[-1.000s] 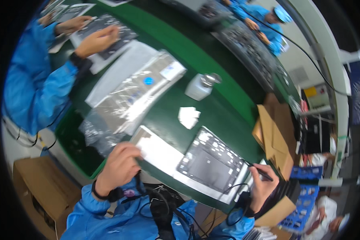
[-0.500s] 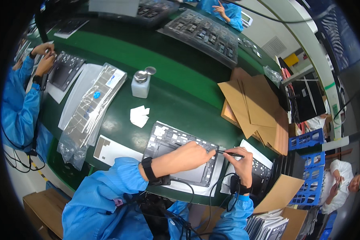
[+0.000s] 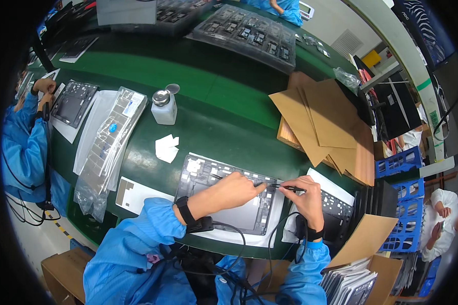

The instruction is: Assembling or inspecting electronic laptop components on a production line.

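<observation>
A dark grey device frame lies on a white sheet at the near edge of the green table. My left hand rests on the frame, its index finger pointing at the upper right corner. My right hand pinches black tweezers whose tip meets that same corner, right beside the left fingertip. Both wrists wear black straps with cables running down to my chest. A second dark frame sits under my right hand, partly hidden.
A white pump bottle and a folded white cloth stand behind the frame. Bagged metal plates lie at left, cardboard sheets at right, trays of parts at the back. A person in blue works at the left.
My view has swung right. My left hand moved from the table's left side across onto the frame, and both hands now meet at its upper right corner.
</observation>
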The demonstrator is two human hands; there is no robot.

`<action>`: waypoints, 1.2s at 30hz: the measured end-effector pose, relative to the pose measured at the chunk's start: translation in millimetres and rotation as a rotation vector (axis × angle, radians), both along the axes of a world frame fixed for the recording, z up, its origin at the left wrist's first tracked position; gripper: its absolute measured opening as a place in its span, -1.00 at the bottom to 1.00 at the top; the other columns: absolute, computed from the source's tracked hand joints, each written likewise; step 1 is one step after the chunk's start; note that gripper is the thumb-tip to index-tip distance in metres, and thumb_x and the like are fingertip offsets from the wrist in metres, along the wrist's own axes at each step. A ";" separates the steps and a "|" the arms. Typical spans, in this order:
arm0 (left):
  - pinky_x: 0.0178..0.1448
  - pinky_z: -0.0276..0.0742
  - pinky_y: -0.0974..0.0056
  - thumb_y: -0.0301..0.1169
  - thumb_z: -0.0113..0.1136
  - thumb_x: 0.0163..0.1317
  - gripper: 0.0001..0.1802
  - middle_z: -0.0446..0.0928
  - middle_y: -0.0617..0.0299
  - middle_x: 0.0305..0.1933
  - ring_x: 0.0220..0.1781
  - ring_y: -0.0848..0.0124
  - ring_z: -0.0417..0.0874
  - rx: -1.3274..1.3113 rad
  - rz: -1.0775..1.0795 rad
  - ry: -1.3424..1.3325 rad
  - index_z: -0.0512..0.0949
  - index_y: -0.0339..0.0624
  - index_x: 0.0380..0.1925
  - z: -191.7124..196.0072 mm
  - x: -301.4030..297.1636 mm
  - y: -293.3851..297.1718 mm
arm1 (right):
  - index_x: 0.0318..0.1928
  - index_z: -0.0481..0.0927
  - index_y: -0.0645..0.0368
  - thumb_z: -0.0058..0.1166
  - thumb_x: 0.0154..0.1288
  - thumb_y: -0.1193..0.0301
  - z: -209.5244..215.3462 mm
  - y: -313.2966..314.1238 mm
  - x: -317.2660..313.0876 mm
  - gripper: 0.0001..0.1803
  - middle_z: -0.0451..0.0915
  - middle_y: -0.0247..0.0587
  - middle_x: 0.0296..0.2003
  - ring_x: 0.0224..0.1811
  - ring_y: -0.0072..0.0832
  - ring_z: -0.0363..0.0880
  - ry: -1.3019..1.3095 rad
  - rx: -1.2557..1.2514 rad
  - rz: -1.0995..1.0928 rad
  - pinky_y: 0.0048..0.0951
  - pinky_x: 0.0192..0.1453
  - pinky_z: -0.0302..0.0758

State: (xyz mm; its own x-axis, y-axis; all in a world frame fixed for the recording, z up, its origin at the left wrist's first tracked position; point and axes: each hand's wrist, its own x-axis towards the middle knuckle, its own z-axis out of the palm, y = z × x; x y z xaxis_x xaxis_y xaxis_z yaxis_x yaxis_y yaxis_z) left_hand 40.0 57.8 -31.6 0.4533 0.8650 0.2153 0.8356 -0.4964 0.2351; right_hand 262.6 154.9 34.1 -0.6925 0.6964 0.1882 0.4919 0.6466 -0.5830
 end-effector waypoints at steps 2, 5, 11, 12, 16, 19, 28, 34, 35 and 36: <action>-0.47 0.48 0.16 -0.49 0.17 0.16 -0.42 0.60 0.21 -0.60 -0.54 0.26 0.68 0.001 -0.002 -0.017 0.53 -0.22 0.26 -0.4 0.0 -0.2 | -0.34 0.80 0.20 0.48 0.03 0.45 1.1 0.1 -0.5 -0.83 0.78 -0.22 -0.37 -0.32 -0.31 0.67 -0.015 0.022 0.002 -0.36 -0.06 0.47; -0.47 0.49 0.16 -0.48 0.18 0.16 -0.42 0.59 0.22 -0.61 -0.55 0.26 0.67 -0.020 0.001 -0.012 0.53 -0.24 0.26 -2.7 -1.1 -1.0 | -0.34 0.80 0.20 0.48 0.03 0.45 0.4 -0.4 -2.3 -0.84 0.78 -0.22 -0.38 -0.33 -0.31 0.67 -0.002 -0.001 -0.007 -0.36 -0.06 0.47; -0.48 0.49 0.16 -0.47 0.18 0.15 -0.42 0.58 0.21 -0.62 -0.58 0.26 0.66 -0.023 -0.005 -0.039 0.53 -0.27 0.25 -2.2 2.4 0.0 | -0.34 0.81 0.21 0.49 0.00 0.48 0.7 -0.7 -1.7 -0.83 0.77 -0.21 -0.40 -0.37 -0.34 0.61 -0.002 0.015 0.015 -0.37 -0.16 0.47; -0.48 0.49 0.16 -0.47 0.18 0.15 -0.42 0.58 0.21 -0.62 -0.58 0.26 0.66 -0.023 -0.005 -0.039 0.53 -0.27 0.25 -2.7 2.6 0.2 | -0.35 0.80 0.20 0.49 0.02 0.46 1.7 -1.1 -2.2 -0.84 0.77 -0.21 -0.39 -0.35 -0.33 0.63 -0.013 0.007 0.009 -0.37 -0.12 0.47; -0.49 0.48 0.16 -0.47 0.18 0.15 -0.43 0.57 0.21 -0.64 -0.60 0.26 0.65 -0.010 -0.011 -0.044 0.54 -0.28 0.24 -4.2 3.3 0.6 | -0.34 0.80 0.19 0.48 0.04 0.45 0.7 -1.6 -2.5 -0.84 0.78 -0.22 -0.38 -0.33 -0.32 0.65 -0.018 -0.004 -0.010 -0.36 -0.06 0.48; -0.50 0.48 0.16 -0.48 0.17 0.15 -0.43 0.56 0.20 -0.65 -0.61 0.26 0.64 -0.018 -0.009 -0.042 0.54 -0.29 0.24 -2.9 3.6 0.7 | -0.34 0.80 0.19 0.48 0.04 0.45 0.4 -1.1 -3.1 -0.84 0.78 -0.21 -0.38 -0.32 -0.31 0.65 -0.026 -0.015 -0.007 -0.35 -0.05 0.49; -0.50 0.49 0.15 -0.47 0.17 0.16 -0.42 0.57 0.19 -0.64 -0.61 0.24 0.63 -0.026 -0.016 -0.047 0.53 -0.30 0.26 -3.2 3.8 1.1 | -0.33 0.81 0.20 0.50 -0.01 0.47 -1.0 0.5 -2.2 -0.82 0.78 -0.19 -0.38 -0.33 -0.31 0.63 -0.004 0.015 0.006 -0.35 -0.13 0.50; -0.50 0.49 0.15 -0.46 0.17 0.17 -0.42 0.56 0.18 -0.65 -0.62 0.24 0.63 -0.013 -0.012 -0.059 0.53 -0.29 0.26 -5.0 4.5 1.0 | -0.33 0.82 0.20 0.50 -0.01 0.47 -1.2 1.2 -2.2 -0.82 0.78 -0.19 -0.38 -0.31 -0.31 0.64 -0.003 0.018 0.010 -0.36 -0.11 0.51; -0.50 0.49 0.15 -0.46 0.17 0.16 -0.42 0.55 0.18 -0.66 -0.62 0.23 0.62 -0.012 -0.011 -0.064 0.54 -0.29 0.26 -5.5 4.2 1.0 | -0.33 0.82 0.20 0.50 -0.01 0.47 -1.1 1.1 -2.4 -0.82 0.78 -0.19 -0.38 -0.31 -0.31 0.64 -0.002 0.018 0.010 -0.36 -0.11 0.51; -0.50 0.49 0.15 -0.46 0.17 0.16 -0.42 0.55 0.18 -0.66 -0.62 0.23 0.62 -0.012 -0.011 -0.063 0.54 -0.29 0.26 -6.0 4.1 1.0 | -0.32 0.81 0.19 0.49 0.02 0.46 -1.0 0.8 -2.2 -0.83 0.78 -0.20 -0.36 -0.30 -0.30 0.64 -0.011 0.007 0.010 -0.36 -0.08 0.50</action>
State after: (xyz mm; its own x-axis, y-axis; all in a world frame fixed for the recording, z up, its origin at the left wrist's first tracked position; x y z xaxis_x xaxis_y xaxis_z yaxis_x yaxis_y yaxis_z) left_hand 44.1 58.8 -37.7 0.4489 0.8626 0.2331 0.8133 -0.5025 0.2934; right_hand 260.4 155.6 33.0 -0.7012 0.6885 0.1852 0.4922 0.6554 -0.5730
